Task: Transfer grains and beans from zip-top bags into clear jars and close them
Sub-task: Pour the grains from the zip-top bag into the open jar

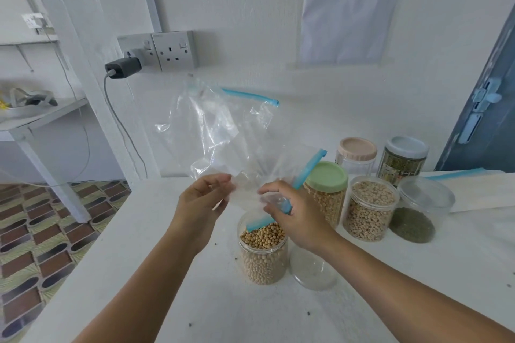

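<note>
Soybean jar [263, 255], near centre of the white table [139, 259]: open, filled almost to the rim with pale round beans. Zip-top bag [220, 131] is upended directly over it, mouth down. The bag's blue zip strip [260, 223] dips into the jar mouth; the body of the bag stands up clear and looks empty.

Your left hand [200, 203] pinches the bag's left edge between thumb and fingertips, just above the jar. Your right hand [289, 214] has its fingers curled round the gathered plastic and zip strip on the right side, touching or almost touching the jar rim.

Judgement: pour is essentially done. To finish it well:
- Keep the bag mouth inside the rim while you shake or flick the upper plastic, so stragglers in the folds drop into the jar and not on the table.
- Check the corners near the zip, where beans could lodge; the creases hide them from this view.
- Lift the bag straight up; the fill is high and a sideways drag could sweep beans off the top.

A clear lid [313, 270] lies just right of the jar, within reach for closing. Further right: a green-lidded jar [326, 195], an open jar of beige grain [370, 209], and two capped jars behind.
</note>
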